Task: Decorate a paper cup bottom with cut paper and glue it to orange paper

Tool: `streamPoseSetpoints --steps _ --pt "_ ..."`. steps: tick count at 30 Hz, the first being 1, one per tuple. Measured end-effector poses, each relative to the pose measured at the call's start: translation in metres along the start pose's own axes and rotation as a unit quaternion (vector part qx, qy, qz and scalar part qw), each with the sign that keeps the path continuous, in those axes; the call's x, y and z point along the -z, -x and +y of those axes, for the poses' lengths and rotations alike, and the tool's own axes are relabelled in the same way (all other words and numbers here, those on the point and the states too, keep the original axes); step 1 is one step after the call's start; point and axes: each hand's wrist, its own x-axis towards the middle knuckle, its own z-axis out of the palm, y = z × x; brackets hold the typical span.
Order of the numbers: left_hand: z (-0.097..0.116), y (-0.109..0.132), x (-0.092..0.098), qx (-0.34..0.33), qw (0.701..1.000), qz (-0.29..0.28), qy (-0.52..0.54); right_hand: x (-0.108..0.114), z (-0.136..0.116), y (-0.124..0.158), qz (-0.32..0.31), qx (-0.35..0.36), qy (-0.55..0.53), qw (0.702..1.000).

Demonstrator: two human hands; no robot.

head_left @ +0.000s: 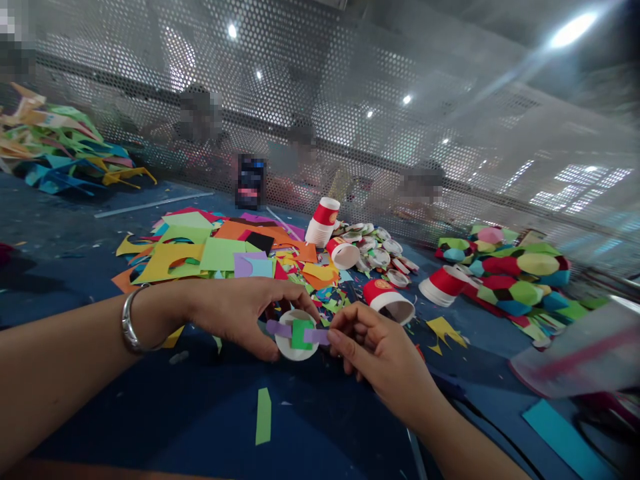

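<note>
My left hand (235, 310) curls around a small white paper cup piece (295, 355) with its round face up. On that face lies a green paper square (297, 335), and a purple paper strip (278, 327) sticks out on its left. Between thumb and fingertips, my right hand (375, 340) pinches the outer end of another purple paper strip (315, 336), whose inner end overlaps the green square. A loose light green paper strip (263, 417) lies on the blue table (200, 413) in front of the cup piece.
Coloured paper sheets (225, 253) and scraps pile up behind my hands. Red and white paper cups (324, 220) stand and lie near many cut cup pieces (380, 247). Coloured paper balls (525, 273) sit at right, near a clear plastic container (575, 353). A perforated metal screen (325, 100) rises behind.
</note>
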Motion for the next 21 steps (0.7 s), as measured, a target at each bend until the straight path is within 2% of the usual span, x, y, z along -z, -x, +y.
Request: streamPoseSetpoints --steps 8,15,21 --pt "0.0017 -0.0021 -0.0045 0.002 1.000 -0.015 0.019 -0.0022 -0.0012 -0.0012 0.000 0.000 -0.003 1.000" --pt "0.0036 -0.0014 -0.0076 0.017 1.000 0.005 -0.018 -0.0049 0.0013 0.0018 -0.006 -0.014 0.000 1.000" --pt "0.0010 -0.0026 -0.0089 0.001 1.000 0.003 -0.014 -0.0055 0.0011 0.0020 -0.007 -0.003 0.007 1.000"
